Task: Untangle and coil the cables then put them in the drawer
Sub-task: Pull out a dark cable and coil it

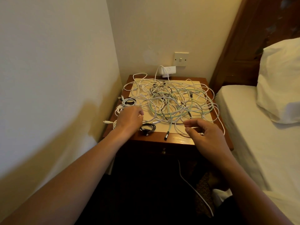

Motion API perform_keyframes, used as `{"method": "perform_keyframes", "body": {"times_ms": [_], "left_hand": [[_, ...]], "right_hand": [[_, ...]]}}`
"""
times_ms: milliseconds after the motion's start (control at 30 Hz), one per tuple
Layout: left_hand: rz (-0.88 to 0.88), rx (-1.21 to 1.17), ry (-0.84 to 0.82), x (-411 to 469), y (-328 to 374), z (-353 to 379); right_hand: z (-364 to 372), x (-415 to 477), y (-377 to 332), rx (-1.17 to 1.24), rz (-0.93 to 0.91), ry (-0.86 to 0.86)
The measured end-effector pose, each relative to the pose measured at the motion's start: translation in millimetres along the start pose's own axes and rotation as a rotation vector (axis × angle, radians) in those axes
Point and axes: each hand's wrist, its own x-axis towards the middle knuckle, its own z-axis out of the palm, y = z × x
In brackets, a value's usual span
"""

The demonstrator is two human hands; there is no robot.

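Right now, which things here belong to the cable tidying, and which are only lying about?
For the job: tangled cables, coiled black cable, drawer.
Just lying about: pillow, bed, wall switch.

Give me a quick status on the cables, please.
Left hand on white cables, grip unclear. Right hand open, hovering. Tangle mostly unsorted on nightstand. Drawer shut.

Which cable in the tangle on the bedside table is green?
The thick pale green cable, looping through the middle; the others are white or black. Its silver plug lies near the bedside table front edge.
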Motion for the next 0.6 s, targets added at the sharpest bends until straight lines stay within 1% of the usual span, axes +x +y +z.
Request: {"method": "perform_keyframes", "body": {"times_ms": [100, 200, 267, 333, 400, 433, 600], "left_hand": [[0.043, -0.076, 0.036, 2, -5, -16], [0.07, -0.141, 0.03, 7, -10, -32], [0.084, -0.175, 0.03, 10, -10, -42], [0.094, -0.181, 0.029, 13, -10, -51], [0.096, -0.19, 0.043, 14, -12, -61], [0.091, -0.198, 0.053, 14, -12, -66], [0.065, -0.235, 0.102, 17, -7, -98]], "right_hand": [[9, 35, -12, -0.084, -0.059, 0.003], [25, 81, -22, -0.261, -0.109, 0.004], [35, 110, -26, -0.407, -0.099, -0.063], [41, 133, -29, -0.491, -0.062, -0.154], [39, 147, -38, -0.496, -0.05, -0.198], [35, 153, -44, -0.484, -0.063, -0.189], [-17, 165, -99, -0.372, -0.234, -0.021]]}}
